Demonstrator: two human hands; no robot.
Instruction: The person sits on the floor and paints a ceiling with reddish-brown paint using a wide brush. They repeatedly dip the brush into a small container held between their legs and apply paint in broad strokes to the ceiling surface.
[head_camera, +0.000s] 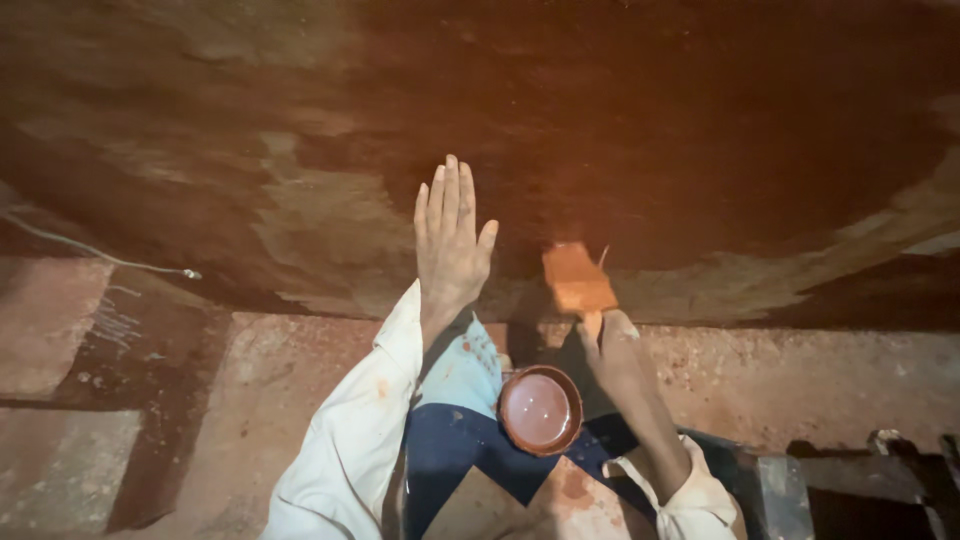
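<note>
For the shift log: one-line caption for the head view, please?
Left hand flat on the wall, right hand brushing with a paintbrush; bowl of paint on lap.

The left hand (450, 240) is raised flat against the dark rusty wall (250, 150), palm pressed to it, fingers (452, 190) straight and close together, thumb spread to the side. Its forearm runs down from the wall in a white sleeve, stained in spots. The right hand (612, 345) sits lower and to the right of the left, just short of the wall, fingers curled shut around a handle. Its wrist bends upward, forearm bare to a rolled white cuff.
</note>
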